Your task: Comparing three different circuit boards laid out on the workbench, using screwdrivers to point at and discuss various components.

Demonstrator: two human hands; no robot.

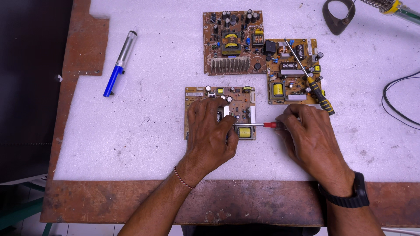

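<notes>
A small brown circuit board (239,99) with a yellow transformer lies on the white mat in front of me. My left hand (211,131) rests flat on the board's left half, fingers pressing it down and covering that part. A red-handled screwdriver (272,125) is gripped in my right hand (308,137), just right of the board. Its metal shaft points left, and the tip meets the board beside my left fingers near the yellow transformer.
A larger L-shaped circuit board (232,43) lies behind, with a yellow-and-black screwdriver (311,82) resting across it. A blue-and-silver desoldering pump (120,62) lies far left. Soldering iron (396,8) and stand (337,15) at top right, black cable (393,98) at right. The brown bench edge (245,203) runs along the front.
</notes>
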